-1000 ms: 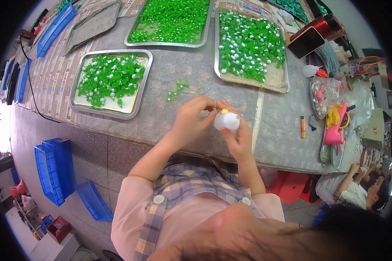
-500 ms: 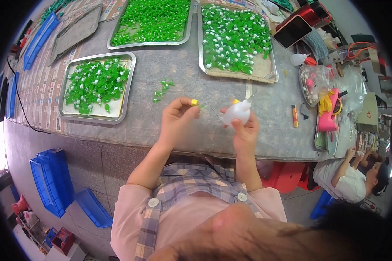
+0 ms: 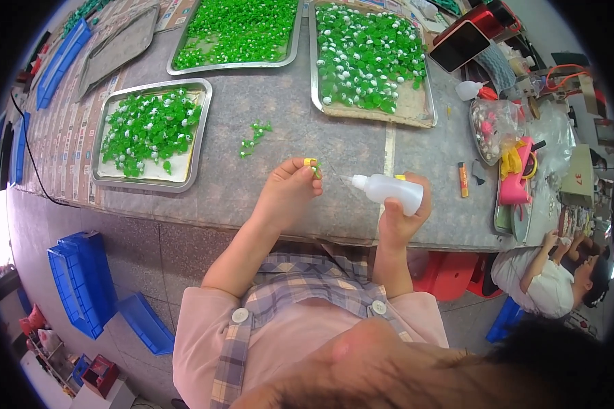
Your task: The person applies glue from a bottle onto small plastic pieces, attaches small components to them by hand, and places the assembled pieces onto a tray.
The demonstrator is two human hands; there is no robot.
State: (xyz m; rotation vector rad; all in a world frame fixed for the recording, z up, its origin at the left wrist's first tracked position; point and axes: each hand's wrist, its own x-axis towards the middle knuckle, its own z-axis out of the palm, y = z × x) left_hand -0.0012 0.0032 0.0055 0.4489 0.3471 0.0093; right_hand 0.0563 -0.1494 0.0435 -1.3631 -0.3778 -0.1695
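Observation:
My left hand (image 3: 290,189) is closed in a pinch on a small green piece (image 3: 316,170), and yellow tape wraps one fingertip. In my right hand (image 3: 404,221) is a white squeeze bottle (image 3: 393,192), tilted on its side. Its thin needle tip points left at the green piece, a small gap apart. Several loose green pieces (image 3: 255,138) lie on the table beyond my left hand. At the left, a metal tray (image 3: 201,140) holds green pieces with white eye-like balls.
Two more metal trays, one at the far middle (image 3: 239,69) and one at the far right (image 3: 372,121), hold green pieces. An orange tube (image 3: 463,180), a pink tape dispenser (image 3: 518,174) and a phone (image 3: 460,46) lie to the right. Another person (image 3: 549,276) sits at lower right.
My right hand has turned the bottle from nozzle pointing away to nozzle pointing left, toward my left hand. My left hand has shifted slightly right with the green piece.

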